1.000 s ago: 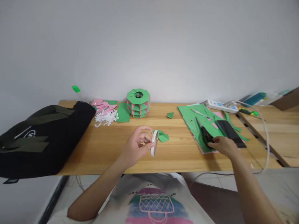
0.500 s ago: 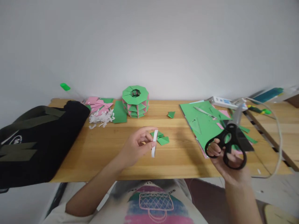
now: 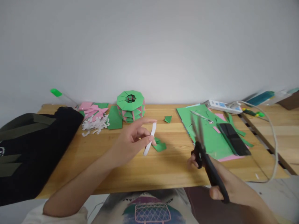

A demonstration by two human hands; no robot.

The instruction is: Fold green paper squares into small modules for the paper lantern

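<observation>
My left hand [image 3: 132,138] pinches a white roll of tape [image 3: 149,138] edge-on, just above the wooden table [image 3: 140,168], with the index finger stretched out. Small green folded paper pieces [image 3: 160,145] lie right beside the roll. My right hand [image 3: 217,180] grips black scissors [image 3: 204,152] by the handles near the table's front edge, blades pointing up and away over the green paper sheets [image 3: 201,127].
A green and pink paper ring model [image 3: 130,106] stands at the back. Pink and white paper scraps [image 3: 93,118] lie left of it. A black bag [image 3: 32,146] covers the left end. A black phone [image 3: 233,138], a power strip [image 3: 223,106] and a cable [image 3: 274,140] sit right.
My right hand picked the scissors up from the green sheets and brought them toward the table's front middle. My left hand tilted the tape roll and lifted it slightly.
</observation>
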